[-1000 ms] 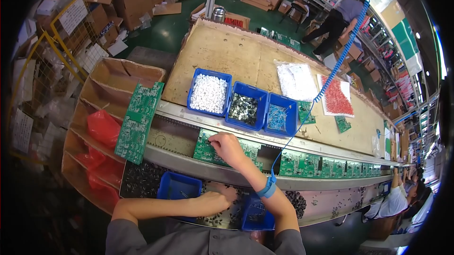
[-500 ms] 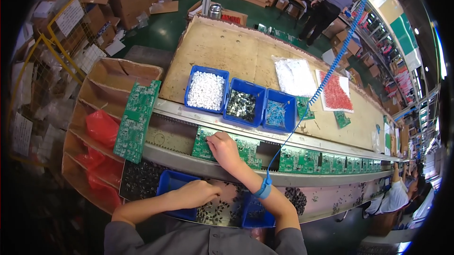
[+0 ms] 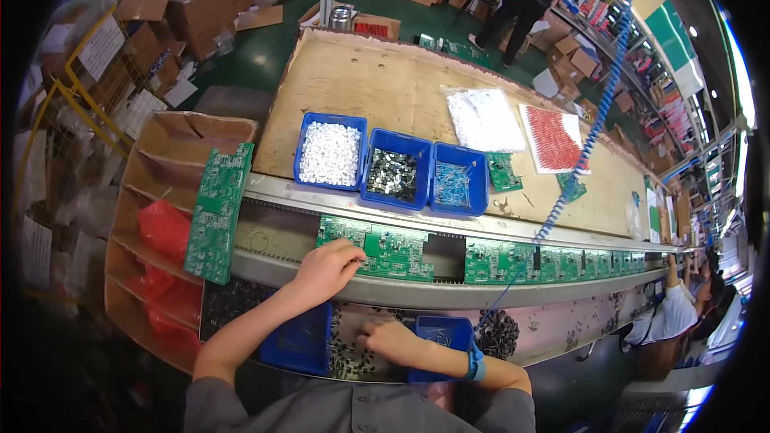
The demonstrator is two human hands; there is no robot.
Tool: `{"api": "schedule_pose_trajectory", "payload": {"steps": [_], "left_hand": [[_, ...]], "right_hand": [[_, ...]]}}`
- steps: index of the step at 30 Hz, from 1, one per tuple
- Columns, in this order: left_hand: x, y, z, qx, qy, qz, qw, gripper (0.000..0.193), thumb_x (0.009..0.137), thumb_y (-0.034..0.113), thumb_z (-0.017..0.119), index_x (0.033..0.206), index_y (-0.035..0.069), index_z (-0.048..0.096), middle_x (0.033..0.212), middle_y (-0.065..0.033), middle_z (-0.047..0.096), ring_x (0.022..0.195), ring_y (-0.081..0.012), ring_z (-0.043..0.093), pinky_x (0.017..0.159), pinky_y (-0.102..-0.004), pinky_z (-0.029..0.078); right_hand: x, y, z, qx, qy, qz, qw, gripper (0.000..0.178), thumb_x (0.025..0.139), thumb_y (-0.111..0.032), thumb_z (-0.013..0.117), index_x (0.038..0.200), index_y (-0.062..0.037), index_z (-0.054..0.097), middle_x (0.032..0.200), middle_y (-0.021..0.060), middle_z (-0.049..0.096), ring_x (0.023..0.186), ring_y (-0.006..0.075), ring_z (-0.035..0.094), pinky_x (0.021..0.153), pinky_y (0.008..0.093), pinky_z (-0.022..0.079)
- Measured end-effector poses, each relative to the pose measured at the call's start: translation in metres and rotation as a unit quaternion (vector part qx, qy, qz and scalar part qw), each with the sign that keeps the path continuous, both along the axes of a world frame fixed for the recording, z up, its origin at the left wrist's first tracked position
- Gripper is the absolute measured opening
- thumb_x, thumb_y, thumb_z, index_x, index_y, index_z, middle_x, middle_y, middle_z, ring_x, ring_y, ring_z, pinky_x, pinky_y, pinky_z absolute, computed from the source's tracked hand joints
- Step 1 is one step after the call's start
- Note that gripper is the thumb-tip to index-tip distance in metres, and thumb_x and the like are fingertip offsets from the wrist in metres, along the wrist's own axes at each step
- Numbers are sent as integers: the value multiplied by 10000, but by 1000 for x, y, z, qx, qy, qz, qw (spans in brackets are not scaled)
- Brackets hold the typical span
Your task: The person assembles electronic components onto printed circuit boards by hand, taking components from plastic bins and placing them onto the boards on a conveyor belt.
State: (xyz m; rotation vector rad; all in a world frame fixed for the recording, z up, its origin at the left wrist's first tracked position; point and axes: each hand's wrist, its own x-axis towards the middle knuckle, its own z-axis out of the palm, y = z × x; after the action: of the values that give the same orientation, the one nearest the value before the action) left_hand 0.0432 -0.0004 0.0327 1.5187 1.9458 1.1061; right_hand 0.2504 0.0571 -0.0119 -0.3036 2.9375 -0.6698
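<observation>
Green is the circuit board (image 3: 397, 255) that we see lying flat in the metal track (image 3: 277, 239), just in front of the wooden worktop (image 3: 385, 96). The left hand (image 3: 331, 267) reaches over its near edge, fingers bent and close together at the board's left half; we cannot tell whether they pinch anything. The right hand (image 3: 391, 341) is lower down, fingers curled narrowly over loose black components (image 3: 347, 353) between two blue trays, and we cannot tell whether it holds one. On its wrist we see a blue wristband (image 3: 476, 363), with the thin end of a coiled blue cord (image 3: 597, 124) running down toward it.

More green boards (image 3: 497, 263) line the track to the right, and one larger board (image 3: 216, 212) slants at our left, beside a cardboard box (image 3: 188, 121) with compartments. Along the worktop's near edge we find three blue bins (image 3: 393, 202) of white parts (image 3: 329, 154), dark and silvery parts (image 3: 393, 174), and blue parts (image 3: 453, 184); beyond them lie a white bag (image 3: 484, 120) and a sheet of red parts (image 3: 553, 140)
</observation>
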Motion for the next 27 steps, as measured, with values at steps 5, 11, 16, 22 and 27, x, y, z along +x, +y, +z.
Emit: {"api": "schedule_pose_trajectory", "payload": {"steps": [5,11,16,22,27], "left_hand": [[8,33,-21,65,116,-17,991,102,775,77,649,874,59,633,801,-82,556,746,-293,587,652,-378,475],[15,56,-31,90,220,-37,971,101,694,34,621,792,44,598,783,-79,529,772,-250,584,655,-370,452],[15,62,-33,75,260,-66,960,77,675,9,594,745,36,576,788,-84,536,805,-241,589,669,-357,447],[13,67,-36,47,265,-68,961,63,734,49,621,797,48,628,785,-72,543,778,-251,586,669,-377,430],[15,70,-31,46,273,-78,958,74,677,6,588,747,31,588,803,-89,553,815,-242,595,681,-362,439]], "right_hand": [[1,-6,-8,30,-87,3,996,164,731,-105,556,882,-74,610,816,88,578,800,250,631,657,352,509],[4,-3,-17,11,-21,0,1000,113,757,-90,547,836,-39,610,814,128,601,716,265,659,571,357,515],[5,-4,-18,11,0,-1,1000,110,751,-92,551,829,-35,603,798,127,609,715,263,658,576,350,513],[4,-3,-10,11,-16,-15,1000,108,742,-92,553,820,-31,597,786,130,615,716,264,654,587,347,513],[3,0,-1,-6,-9,-24,1000,114,739,-94,554,825,-34,600,794,129,613,742,268,651,612,349,514]]}}
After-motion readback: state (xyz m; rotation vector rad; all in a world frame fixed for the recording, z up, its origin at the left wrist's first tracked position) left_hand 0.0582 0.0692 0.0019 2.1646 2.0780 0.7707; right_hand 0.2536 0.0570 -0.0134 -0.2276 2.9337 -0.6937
